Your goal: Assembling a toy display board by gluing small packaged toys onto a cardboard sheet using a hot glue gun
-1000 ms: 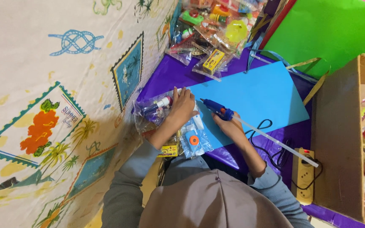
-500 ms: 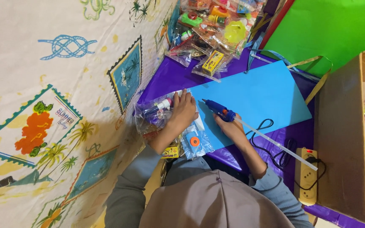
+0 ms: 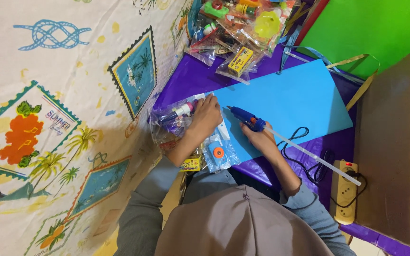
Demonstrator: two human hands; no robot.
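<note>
Left hand: the left hand (image 3: 206,118) lies palm down, forearm angled up from the grey sleeve, fingers (image 3: 209,102) spread and pressing flat on a clear toy packet (image 3: 176,118), not clenched round it.
Right hand: the right hand (image 3: 261,138) is wrapped round a blue glue gun (image 3: 245,117), nozzle pointing toward the left fingers, glue stick (image 3: 314,154) trailing behind the wrist.
Sheet: the blue sheet (image 3: 290,102) lies under and beyond both hands on the purple bench (image 3: 186,78).
Second packet: a packet (image 3: 218,152) with an orange disc sits just below the left fingers.
Hidden: right fingertips are tucked under the gun; packet contents are hard to make out; the head covering (image 3: 243,227) blocks the near bench.
</note>
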